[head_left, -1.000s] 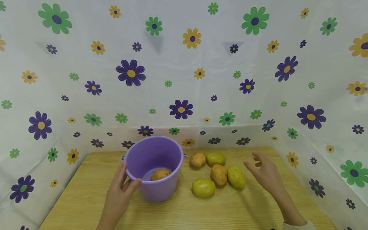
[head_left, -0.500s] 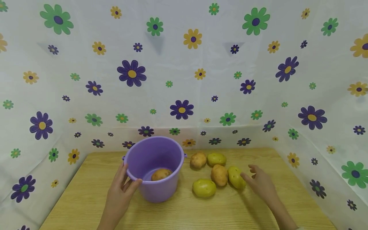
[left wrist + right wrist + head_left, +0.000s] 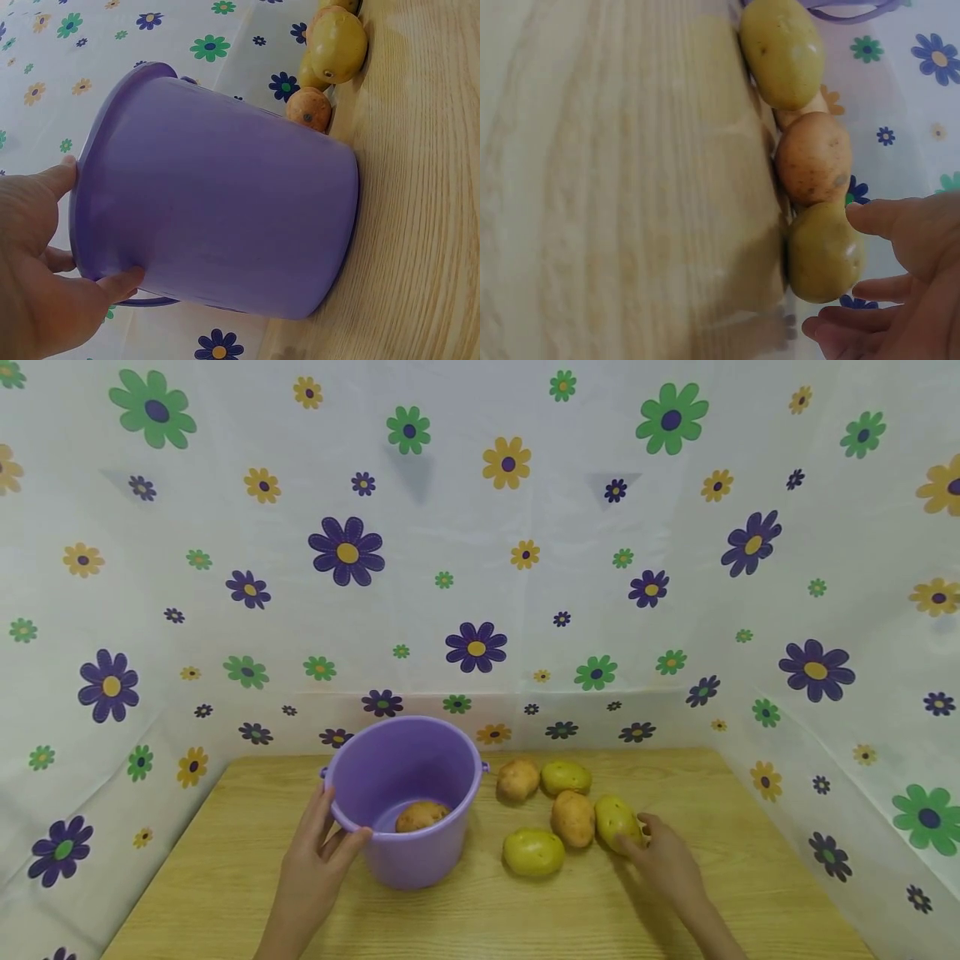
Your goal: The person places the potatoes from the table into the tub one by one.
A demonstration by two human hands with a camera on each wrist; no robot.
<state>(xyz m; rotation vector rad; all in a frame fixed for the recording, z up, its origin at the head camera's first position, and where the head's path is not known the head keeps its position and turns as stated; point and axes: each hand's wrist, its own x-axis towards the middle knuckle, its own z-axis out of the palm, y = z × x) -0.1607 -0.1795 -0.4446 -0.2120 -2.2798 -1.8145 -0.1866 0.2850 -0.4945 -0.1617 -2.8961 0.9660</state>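
My left hand point(image 3: 311, 862) grips the rim of a purple bucket point(image 3: 416, 864), its thumb over the near edge and fingers along the left side. One brown potato point(image 3: 422, 816) lies inside on the bucket's bottom. Over to the right, my right hand point(image 3: 670, 867) is at the rightmost yellow-green potato point(image 3: 615, 821), thumb in front and fingers beyond its right side. In the right wrist view those fingers point(image 3: 862, 319) are spread around this potato point(image 3: 823, 255), not closed on it. A brown potato point(image 3: 573, 820) lies against its left side.
Another yellow-green potato point(image 3: 533, 852) lies nearer the front, between bucket and right hand. Farther back sit a brown potato point(image 3: 517, 780) and a yellow-green potato point(image 3: 566, 777). The wooden table point(image 3: 450, 927) ends at a white flowered curtain point(image 3: 420, 635) at the back and sides.
My right hand has come left and down from beside the potatoes to the rightmost yellow-green potato. The left hand and bucket have stayed in place.
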